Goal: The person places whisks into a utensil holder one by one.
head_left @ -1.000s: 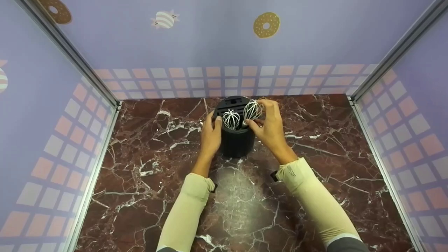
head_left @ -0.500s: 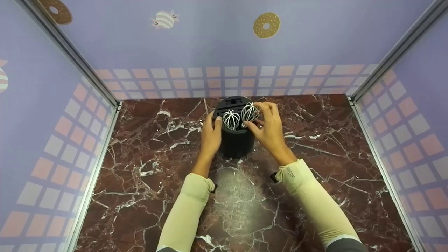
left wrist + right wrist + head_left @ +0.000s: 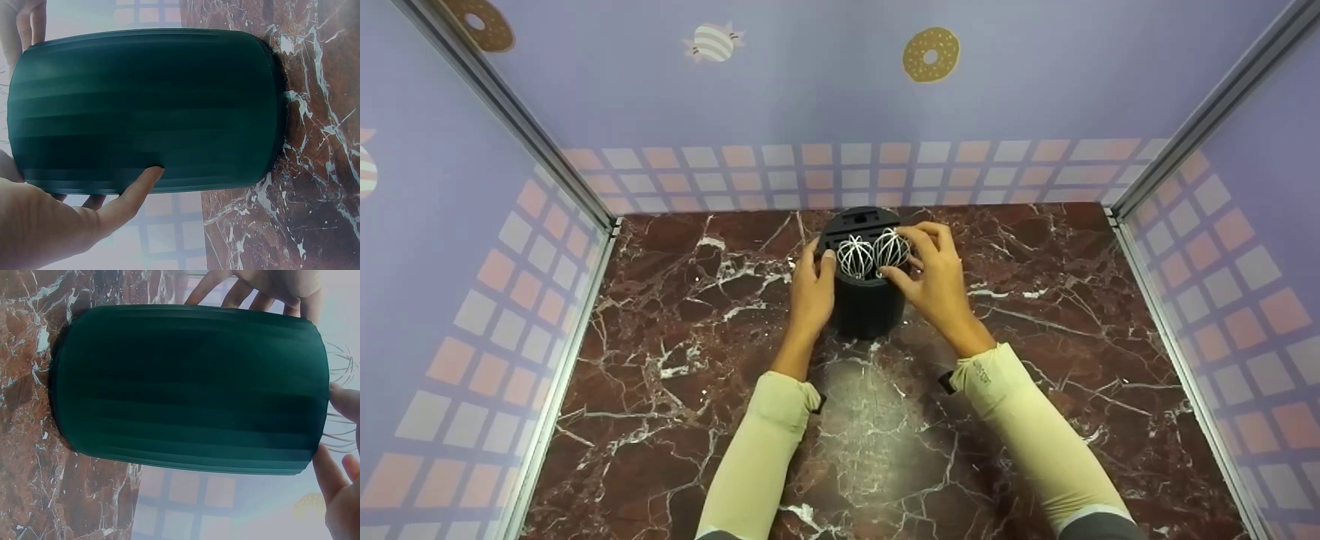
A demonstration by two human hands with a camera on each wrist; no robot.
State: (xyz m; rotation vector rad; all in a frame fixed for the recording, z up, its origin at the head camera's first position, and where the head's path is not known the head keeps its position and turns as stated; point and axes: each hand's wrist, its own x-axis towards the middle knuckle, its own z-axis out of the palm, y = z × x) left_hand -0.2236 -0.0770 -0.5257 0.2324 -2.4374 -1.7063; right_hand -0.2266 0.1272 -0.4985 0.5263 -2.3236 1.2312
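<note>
A dark, ribbed utensil holder [image 3: 868, 311] with a slotted top stands upright at the back middle of the marble surface. My left hand [image 3: 812, 296] grips its left side, thumb near the rim. One whisk [image 3: 856, 257] has its wire head just above the holder's front opening. Beside it, at the right, my right hand [image 3: 937, 289] pinches a second whisk [image 3: 892, 249] by its wire loops, low over the rim. Both handles are hidden inside the holder. In the wrist views the ribbed wall of the holder [image 3: 140, 112] looks dark green and fills most of the picture.
Red-brown marble [image 3: 697, 322] with white veins lies under the holder. A purple back wall [image 3: 810, 90] with printed sweets and checks rises close behind it. Similar side walls with metal edge strips [image 3: 555, 390] bound the surface left and right.
The right hand has lowered the second whisk and brought it leftward, from leaning at the rim to nearly level with the first. The left hand and holder have stayed in place.
</note>
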